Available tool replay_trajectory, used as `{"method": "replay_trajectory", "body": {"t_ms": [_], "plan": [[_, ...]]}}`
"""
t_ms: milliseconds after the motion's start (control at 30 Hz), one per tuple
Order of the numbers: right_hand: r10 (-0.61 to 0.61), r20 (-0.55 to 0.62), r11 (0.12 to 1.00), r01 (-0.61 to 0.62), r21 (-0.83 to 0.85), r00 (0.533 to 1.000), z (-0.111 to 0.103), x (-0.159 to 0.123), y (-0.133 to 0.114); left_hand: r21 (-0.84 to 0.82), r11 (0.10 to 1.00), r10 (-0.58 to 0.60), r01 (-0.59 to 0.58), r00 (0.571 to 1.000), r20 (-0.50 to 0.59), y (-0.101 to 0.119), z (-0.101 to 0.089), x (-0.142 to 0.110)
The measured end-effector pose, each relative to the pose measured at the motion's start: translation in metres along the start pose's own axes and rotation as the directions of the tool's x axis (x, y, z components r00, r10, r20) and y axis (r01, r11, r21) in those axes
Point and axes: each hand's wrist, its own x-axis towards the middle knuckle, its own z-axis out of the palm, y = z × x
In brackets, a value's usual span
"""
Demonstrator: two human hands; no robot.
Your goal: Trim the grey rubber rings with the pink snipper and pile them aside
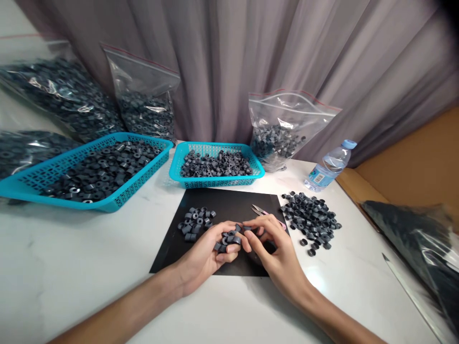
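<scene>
My left hand (211,246) is cupped around several small dark grey cylindrical parts (229,239), some with a hole through the middle. At its thumb and fingertips, another grey part (247,228) is pinched by my right hand (272,239), whose fingers are closed and touch those of the left. Both hands are above a black mat (229,200). A loose group of grey parts (195,220) lies on the mat to the left. Just beyond my right hand rest small scissors (258,210) with pink handles, partly covered by the hand.
Shallow blue baskets (107,205) (218,181) of grey parts stand at the left and back. Clear zip bags (148,95) (283,134) of parts lean by the curtain. To the right are a pile of black rings (311,217), a water bottle (332,165) and a dark-filled bag (412,239).
</scene>
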Motion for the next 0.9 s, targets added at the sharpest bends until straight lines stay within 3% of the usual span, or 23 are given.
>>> {"method": "replay_trajectory", "body": {"t_ms": [900], "plan": [[0.013, -0.001, 1.000, -0.013, 0.021, 1.000, -0.0003, 0.0002, 0.0020, 0.019, 1.000, 0.016, -0.015, 0.999, -0.049, 0.0005, 0.0028, -0.0025]]}}
